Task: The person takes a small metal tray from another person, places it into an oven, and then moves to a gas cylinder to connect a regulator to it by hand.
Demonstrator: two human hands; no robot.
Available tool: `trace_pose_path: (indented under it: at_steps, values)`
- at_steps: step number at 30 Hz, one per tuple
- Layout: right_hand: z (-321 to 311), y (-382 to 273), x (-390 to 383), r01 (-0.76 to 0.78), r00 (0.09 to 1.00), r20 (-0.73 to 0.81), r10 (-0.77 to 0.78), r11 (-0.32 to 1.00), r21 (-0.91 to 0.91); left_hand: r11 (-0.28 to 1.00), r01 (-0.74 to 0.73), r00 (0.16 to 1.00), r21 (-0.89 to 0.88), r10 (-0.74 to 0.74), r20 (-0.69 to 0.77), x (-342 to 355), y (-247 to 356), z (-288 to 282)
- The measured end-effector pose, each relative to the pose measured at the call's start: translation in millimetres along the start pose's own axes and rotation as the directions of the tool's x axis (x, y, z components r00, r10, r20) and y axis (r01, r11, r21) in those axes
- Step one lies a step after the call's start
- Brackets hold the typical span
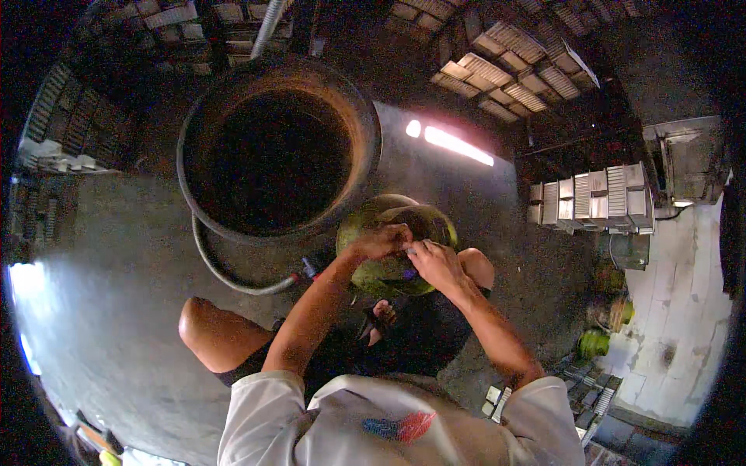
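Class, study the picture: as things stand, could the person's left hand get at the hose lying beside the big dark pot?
Probably yes. The left hand rests on the green cylinder, and the hose lies on bare floor just to its left, with nothing between them. It would have to let go of the cylinder first.

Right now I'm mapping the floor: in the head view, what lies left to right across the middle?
Big dark round basin → green gas cylinder under the left hand and right hand → stack of grey trays → small green container.
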State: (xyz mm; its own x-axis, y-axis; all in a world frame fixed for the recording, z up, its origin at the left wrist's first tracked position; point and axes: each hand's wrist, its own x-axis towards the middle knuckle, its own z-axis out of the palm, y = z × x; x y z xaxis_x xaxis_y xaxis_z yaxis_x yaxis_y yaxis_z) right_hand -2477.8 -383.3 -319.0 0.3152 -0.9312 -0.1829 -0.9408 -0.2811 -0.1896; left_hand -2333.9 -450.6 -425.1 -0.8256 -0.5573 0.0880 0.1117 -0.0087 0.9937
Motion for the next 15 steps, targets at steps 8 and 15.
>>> trace_pose_path:
  at_steps: [8, 15]
  values:
    - [1, -5, -5, 0.021, 0.997, -0.067, -0.025, 0.999, -0.049, 0.975, 0.188, 0.978, -0.118, -0.174, 0.118, 11, -15, 1]
    - [2, -12, -7, 0.023, 0.993, -0.115, -0.03, 0.997, -0.069, 0.985, -0.162, 0.985, 0.056, 0.158, 0.065, 15, -28, 7]
